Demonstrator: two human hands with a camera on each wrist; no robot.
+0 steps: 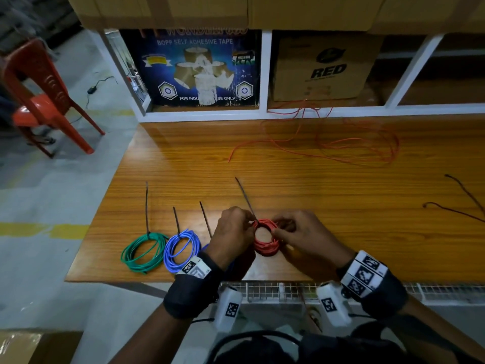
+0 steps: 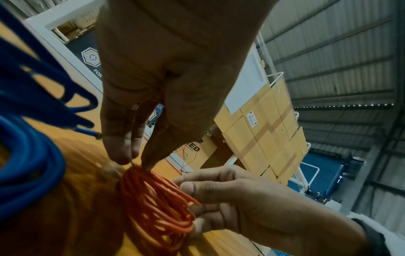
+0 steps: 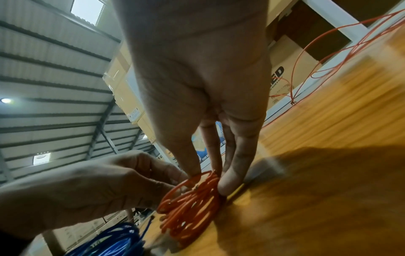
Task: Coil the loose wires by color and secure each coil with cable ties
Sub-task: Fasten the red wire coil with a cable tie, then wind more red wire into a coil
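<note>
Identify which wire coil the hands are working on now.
The orange coil, rightmost of the row: both the left hand and right hand grip it. The green coil and blue coil lie untouched.

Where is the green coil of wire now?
In the head view the green coil lies at the table's near left corner, just left of the light blue coil, apart from both hands.

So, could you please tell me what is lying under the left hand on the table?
Under the left hand a third coil, dark blue, lies on the table, its cable tie sticking out beyond the knuckles. From the head view the hand covers nearly all of that coil.
</note>
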